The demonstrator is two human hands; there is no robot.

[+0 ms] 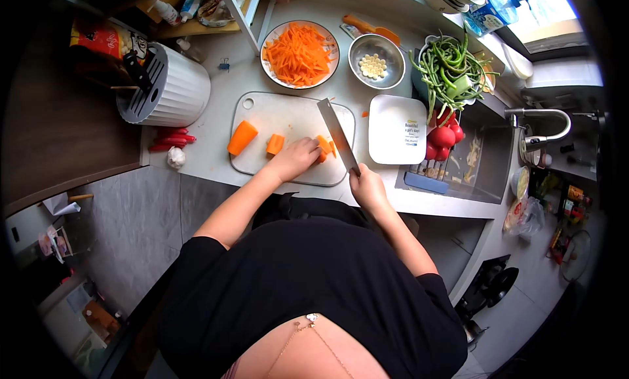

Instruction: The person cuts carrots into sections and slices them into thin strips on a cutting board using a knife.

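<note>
My left hand (299, 158) is closed on a piece of carrot (323, 147) at the right part of the pale cutting board (262, 105). Thin carrot slices (333, 149) lie beside that piece, close to the blade. My right hand (368, 189) grips the handle of a kitchen knife (339, 135), whose broad blade slants up and left over the board's right side. To the left of my left hand lie a short carrot chunk (275, 143) and a larger carrot piece (243, 137). My right fingers wrap the handle and mostly hide it.
Behind the board stand a plate of carrot shreds (300, 54) and a metal bowl (377, 44) with pale round pieces. A white tray (397, 130), a container of green beans (452, 74) and the sink (488, 162) are right. A white knife holder (171, 84) and garlic (176, 157) are left.
</note>
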